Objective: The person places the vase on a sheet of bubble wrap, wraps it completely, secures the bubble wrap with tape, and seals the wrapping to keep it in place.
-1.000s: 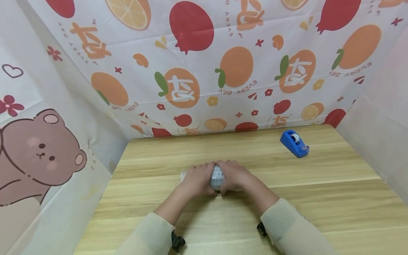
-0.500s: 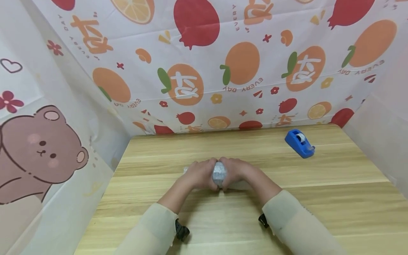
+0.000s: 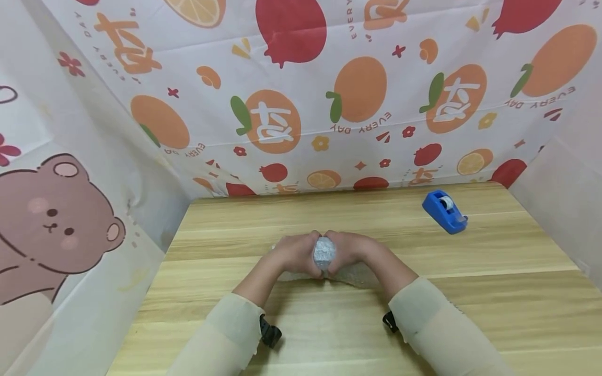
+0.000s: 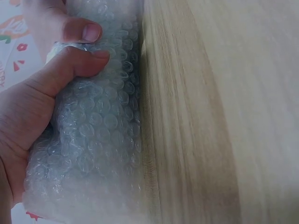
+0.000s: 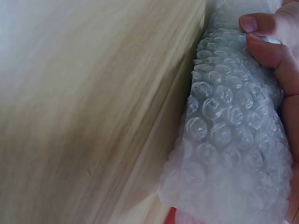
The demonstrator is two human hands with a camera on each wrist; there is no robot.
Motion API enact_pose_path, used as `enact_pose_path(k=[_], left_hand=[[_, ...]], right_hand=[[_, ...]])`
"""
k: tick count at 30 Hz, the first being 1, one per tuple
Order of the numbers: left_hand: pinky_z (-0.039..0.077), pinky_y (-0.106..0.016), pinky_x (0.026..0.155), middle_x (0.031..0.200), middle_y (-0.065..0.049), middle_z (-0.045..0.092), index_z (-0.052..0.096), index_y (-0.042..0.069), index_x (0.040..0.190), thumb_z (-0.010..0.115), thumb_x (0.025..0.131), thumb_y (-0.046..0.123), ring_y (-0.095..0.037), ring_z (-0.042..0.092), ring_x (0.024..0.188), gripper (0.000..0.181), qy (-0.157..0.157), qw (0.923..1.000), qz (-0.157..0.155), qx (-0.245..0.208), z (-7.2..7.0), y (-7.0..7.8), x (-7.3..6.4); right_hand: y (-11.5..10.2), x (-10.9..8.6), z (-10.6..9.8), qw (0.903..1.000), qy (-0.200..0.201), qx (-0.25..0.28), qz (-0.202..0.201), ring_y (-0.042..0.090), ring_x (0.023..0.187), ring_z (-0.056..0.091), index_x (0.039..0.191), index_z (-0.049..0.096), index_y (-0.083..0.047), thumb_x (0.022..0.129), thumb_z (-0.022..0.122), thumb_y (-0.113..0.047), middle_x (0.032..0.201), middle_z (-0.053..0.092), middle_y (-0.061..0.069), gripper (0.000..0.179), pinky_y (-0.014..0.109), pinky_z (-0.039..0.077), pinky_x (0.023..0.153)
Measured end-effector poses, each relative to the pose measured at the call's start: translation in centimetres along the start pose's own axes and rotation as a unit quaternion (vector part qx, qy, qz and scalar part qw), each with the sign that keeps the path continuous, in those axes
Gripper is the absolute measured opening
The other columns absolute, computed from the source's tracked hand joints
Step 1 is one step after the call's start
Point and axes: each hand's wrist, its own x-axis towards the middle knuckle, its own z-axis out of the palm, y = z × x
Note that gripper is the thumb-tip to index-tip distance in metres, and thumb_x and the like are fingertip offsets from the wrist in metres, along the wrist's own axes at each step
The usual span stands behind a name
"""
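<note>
A roll of clear bubble wrap lies across the middle of the wooden table, its bubbles plain in both wrist views. My left hand grips it from the left and my right hand from the right. The two thumbs sit close together on the near side of the bubble wrap. In the right wrist view the bubble wrap spreads past the fingers toward the camera. Whatever may be inside the wrap is hidden, as are most of the fingers behind it.
A blue tape dispenser with a roll of tape stands at the table's back right. A fruit-printed cloth hangs behind the wooden table. On the left hangs a sheet with a bear.
Both hands keep their grip on the bubble wrap, with wrists and fingers turning slightly round it. More of its loose edge now shows below the hands. The head view has shifted a little.
</note>
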Motion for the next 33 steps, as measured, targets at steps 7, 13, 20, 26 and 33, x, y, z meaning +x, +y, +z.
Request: enact_pose_path(k=[7, 13, 20, 26, 33], left_hand=[[0.049, -0.035, 0.073, 0.096, 0.008, 0.064, 0.054, 0.014, 0.121, 0.087, 0.060, 0.043, -0.010, 0.059, 0.084, 0.075, -0.001, 1.0000, 0.001, -0.007, -0.1, 0.0, -0.2], [0.049, -0.036, 0.078, 0.102, 0.007, 0.065, 0.053, 0.014, 0.123, 0.089, 0.061, 0.041, -0.011, 0.060, 0.090, 0.076, -0.006, 0.9997, 0.004, -0.023, -0.1, 0.1, -0.5], [0.050, -0.036, 0.079, 0.108, 0.004, 0.065, 0.050, 0.011, 0.130, 0.088, 0.061, 0.039, -0.013, 0.060, 0.094, 0.084, -0.016, 0.9992, -0.001, -0.036, -0.1, 0.5, -1.0], [0.050, -0.036, 0.076, 0.104, 0.004, 0.065, 0.052, 0.010, 0.127, 0.088, 0.060, 0.039, -0.013, 0.060, 0.090, 0.081, -0.015, 0.9992, -0.004, -0.036, 0.2, 0.9, -1.5], [0.049, -0.033, 0.074, 0.101, 0.005, 0.063, 0.053, 0.011, 0.124, 0.086, 0.062, 0.037, -0.011, 0.059, 0.087, 0.075, -0.026, 0.9989, -0.001, -0.039, 0.3, 1.3, -1.9]], right_hand=[[0.2, -0.1, 0.4, 0.9993, 0.025, -0.004, -0.027, 0.017, 0.098, 0.057, 0.144, 0.040, -0.008, 0.061, 0.086, -0.015, 0.114, 0.060, 0.003, 0.095, 0.035, 0.049, 0.086], [0.2, -0.6, 0.9, 0.9981, 0.050, -0.020, -0.030, 0.017, 0.101, 0.055, 0.147, 0.038, -0.012, 0.061, 0.087, -0.018, 0.119, 0.058, 0.004, 0.100, 0.037, 0.048, 0.088], [-0.1, -1.3, 1.6, 0.9963, 0.067, -0.053, -0.002, 0.019, 0.097, 0.054, 0.151, 0.035, -0.022, 0.058, 0.089, -0.027, 0.116, 0.055, 0.004, 0.107, 0.037, 0.047, 0.079], [-0.3, -2.1, 2.4, 0.9895, 0.098, -0.106, 0.011, 0.020, 0.097, 0.051, 0.150, 0.037, -0.029, 0.057, 0.089, -0.037, 0.114, 0.053, 0.002, 0.107, 0.037, 0.046, 0.074], [-0.2, -2.9, 2.9, 0.9896, 0.099, -0.102, -0.022, 0.019, 0.099, 0.052, 0.150, 0.038, -0.026, 0.057, 0.092, -0.039, 0.118, 0.055, 0.002, 0.108, 0.038, 0.048, 0.078]])
